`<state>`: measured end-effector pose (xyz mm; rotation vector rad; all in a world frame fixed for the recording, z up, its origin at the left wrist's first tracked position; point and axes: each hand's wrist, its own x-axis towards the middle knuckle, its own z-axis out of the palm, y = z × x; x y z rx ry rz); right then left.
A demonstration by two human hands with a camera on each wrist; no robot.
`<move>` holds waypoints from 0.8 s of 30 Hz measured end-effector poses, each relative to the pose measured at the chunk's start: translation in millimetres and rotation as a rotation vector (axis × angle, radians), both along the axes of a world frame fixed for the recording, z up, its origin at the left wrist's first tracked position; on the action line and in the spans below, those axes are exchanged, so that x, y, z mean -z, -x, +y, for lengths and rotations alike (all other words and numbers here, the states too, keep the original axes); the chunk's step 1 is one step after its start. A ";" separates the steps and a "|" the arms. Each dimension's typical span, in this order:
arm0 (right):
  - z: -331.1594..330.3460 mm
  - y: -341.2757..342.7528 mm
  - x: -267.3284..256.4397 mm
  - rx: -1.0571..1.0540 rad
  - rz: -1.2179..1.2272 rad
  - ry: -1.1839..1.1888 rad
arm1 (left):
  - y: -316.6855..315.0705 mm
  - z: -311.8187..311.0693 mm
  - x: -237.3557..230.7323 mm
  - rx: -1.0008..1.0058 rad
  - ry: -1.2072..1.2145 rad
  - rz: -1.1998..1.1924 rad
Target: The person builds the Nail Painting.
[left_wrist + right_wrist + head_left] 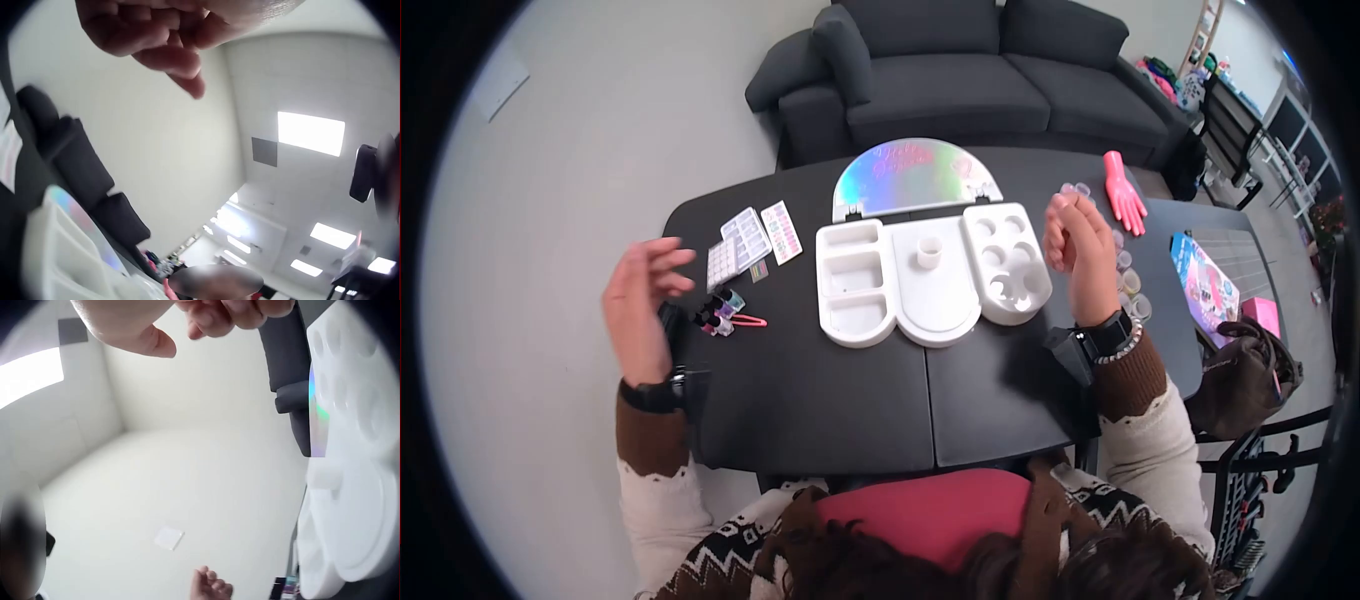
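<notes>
My left hand [640, 305] is raised over the table's left side, fingers loosely bent, holding nothing. Small nail polish bottles [720, 310] and a pink clip-like piece [750, 321] lie close to it. On the right, my right hand [1083, 250] hovers beside a white moulded organizer [945, 310]. Its fingers curl loosely, and in the right wrist view the thumb [164, 347] stands apart from them with nothing between. The organizer has three bins at left, round wells at right and a small cup-like post [929, 252] in the middle. Its shiny holographic lid [915, 180] stands open behind.
Left of the organizer lie a sticker sheet [781, 232] and white compartment trays [745, 238]. Several small clear pots [1138, 306] and a pink model hand [1122, 190] sit at right. Farther right are a printed box [1210, 285] and a brown bag [1250, 375]. A sofa [960, 95] stands behind.
</notes>
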<state>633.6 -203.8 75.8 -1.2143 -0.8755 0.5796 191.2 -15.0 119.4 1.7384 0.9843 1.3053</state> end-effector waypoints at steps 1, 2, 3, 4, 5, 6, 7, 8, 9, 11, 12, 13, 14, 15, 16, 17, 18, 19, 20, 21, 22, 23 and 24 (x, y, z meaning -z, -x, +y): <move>-7.5 -20.8 -17.1 -0.003 0.122 -0.004 | -36.1 -10.1 -13.3 0.049 0.055 -0.087; -7.3 -20.1 -16.4 -0.007 0.254 -0.012 | -53.3 -12.8 -9.4 0.100 0.105 -0.163; -3.1 -11.8 -16.3 0.081 0.264 0.016 | -68.4 -14.8 -4.6 0.120 0.190 -0.243; 0.3 -22.8 -13.0 0.080 0.248 -0.004 | -96.5 -16.5 -6.0 0.151 0.261 -0.315; 0.0 -25.8 -0.9 0.085 0.326 -0.029 | -105.4 -12.4 0.4 0.198 0.307 -0.368; -0.7 -28.2 10.5 0.087 0.406 -0.053 | -111.2 -5.4 9.1 0.245 0.355 -0.420; -1.2 -30.9 19.2 0.075 0.439 -0.068 | -116.5 3.5 14.8 0.240 0.379 -0.467; -6.4 -30.8 27.7 0.063 0.473 -0.088 | -119.2 9.4 20.8 0.240 0.399 -0.511; -7.3 -34.3 33.8 0.053 0.472 -0.081 | -124.3 20.6 29.9 0.183 0.432 -0.553; -6.1 -36.6 39.3 0.047 0.500 -0.082 | -131.3 26.3 42.2 0.161 0.500 -0.585; -4.4 -38.6 42.3 0.039 0.539 -0.077 | -133.5 27.3 49.5 0.133 0.572 -0.608; -1.8 -41.2 44.1 0.038 0.567 -0.072 | -135.8 28.8 56.5 0.167 0.637 -0.612; -0.6 -44.7 44.8 0.038 0.568 -0.071 | -137.3 31.0 63.4 0.166 0.637 -0.612; -3.8 -45.0 47.0 0.027 0.531 -0.059 | -135.4 28.0 71.5 0.257 0.626 -0.563; -4.5 -44.6 48.4 0.017 0.500 -0.036 | -134.5 24.1 75.7 0.341 0.625 -0.510; -4.8 -43.8 46.6 0.018 0.476 -0.008 | -135.5 23.6 79.0 0.337 0.616 -0.512; -4.5 -44.0 47.2 0.020 0.485 0.001 | -135.2 24.0 81.0 0.332 0.626 -0.505; -4.7 -44.9 48.3 0.002 0.452 0.055 | -135.0 24.7 82.6 0.334 0.621 -0.511; -5.4 -45.1 49.0 -0.016 0.419 0.110 | -134.9 25.0 84.7 0.337 0.616 -0.518; -5.5 -43.5 48.2 -0.017 0.410 0.120 | -134.6 25.8 86.4 0.335 0.625 -0.513; -8.3 -41.7 48.8 -0.014 0.416 0.123 | -132.5 24.2 87.2 0.314 0.628 -0.490; -8.2 -41.8 48.9 -0.013 0.401 0.115 | -131.8 25.1 88.7 0.291 0.636 -0.470; -8.3 -41.6 49.0 -0.013 0.386 0.106 | -130.9 25.3 90.2 0.268 0.643 -0.450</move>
